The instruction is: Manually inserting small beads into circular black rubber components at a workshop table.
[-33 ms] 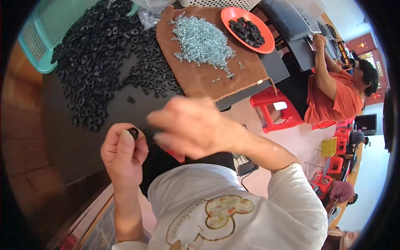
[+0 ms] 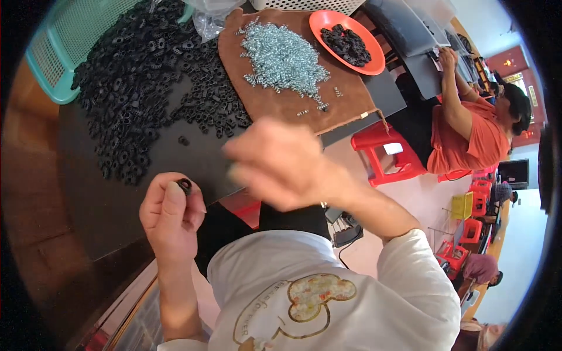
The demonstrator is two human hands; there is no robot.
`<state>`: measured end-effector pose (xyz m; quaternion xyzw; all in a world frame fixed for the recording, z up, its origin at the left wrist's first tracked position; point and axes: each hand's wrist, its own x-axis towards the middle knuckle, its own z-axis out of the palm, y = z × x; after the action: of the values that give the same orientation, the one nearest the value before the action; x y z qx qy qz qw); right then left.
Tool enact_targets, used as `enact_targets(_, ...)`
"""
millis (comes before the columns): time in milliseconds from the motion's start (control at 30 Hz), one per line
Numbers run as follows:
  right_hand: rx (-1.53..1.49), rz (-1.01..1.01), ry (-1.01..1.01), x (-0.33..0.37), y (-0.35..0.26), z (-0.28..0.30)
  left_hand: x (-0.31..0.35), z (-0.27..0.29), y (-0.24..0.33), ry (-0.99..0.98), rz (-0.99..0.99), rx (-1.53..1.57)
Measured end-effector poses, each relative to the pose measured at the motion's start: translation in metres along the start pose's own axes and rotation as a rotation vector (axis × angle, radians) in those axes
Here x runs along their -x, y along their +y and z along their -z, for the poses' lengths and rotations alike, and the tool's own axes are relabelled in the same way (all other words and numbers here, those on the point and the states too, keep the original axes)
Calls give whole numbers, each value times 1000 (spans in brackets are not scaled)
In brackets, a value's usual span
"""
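Head view looks down on the person's left hand (image 2: 171, 212), which pinches a small black ring (image 2: 185, 186) between thumb and fingertips, raised just above the near edge of the dark counter (image 2: 146, 193). The right hand (image 2: 280, 165) hovers beside it, blurred, so whether it is spread, closed or carrying anything cannot be told. The ring is tiny and held only at its rim, so it could slip and drop to the lap or the floor, since the grip sits right at the counter's edge. A sweep of the right hand might also knock the heap of black parts (image 2: 146, 88), which spreads well back from the hands, or scatter the silver springs (image 2: 282, 57) piled on a brown mat (image 2: 328, 105) (a few already lie loose near its edge). An orange plate (image 2: 374, 58) beyond the mat holds more black parts. A teal basket (image 2: 58, 52) sits at the far left, with a crumpled clear plastic bag (image 2: 208, 20) behind the heap. No label or sign on these is legible.
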<state>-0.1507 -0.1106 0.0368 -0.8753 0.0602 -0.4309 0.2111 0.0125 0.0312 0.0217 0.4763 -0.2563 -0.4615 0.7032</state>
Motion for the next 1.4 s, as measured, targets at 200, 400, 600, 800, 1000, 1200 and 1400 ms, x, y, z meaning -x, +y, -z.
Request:
enact_targets(200, 335, -356, -219, 4, 62, 71, -8, 3, 2, -28, -29, -19)
enact_targets(400, 546, -342, -373, 1, 68, 69, -16, -1, -8, -43, -47, -37)
enact_targets(600, 543, -244, -326, -12, 79, 79, -15, 3, -14, -35, -37, -80)
enact_targets(800, 541, -133, -370, -16, 95, 73, -16, 1, -16, -19, -33, -103)
enact_targets(1000, 424, -178, -473, -7, 73, 98, -16, 7, -20, -92, -78, -134)
enact_targets(1200, 460, -228, -617, 9, 50, 96, -13, 0, -18, -14, -56, -134)
enact_targets(1400, 498, -183, -579, 13, 51, 91, -12, 0, -16, -9, -54, -97)
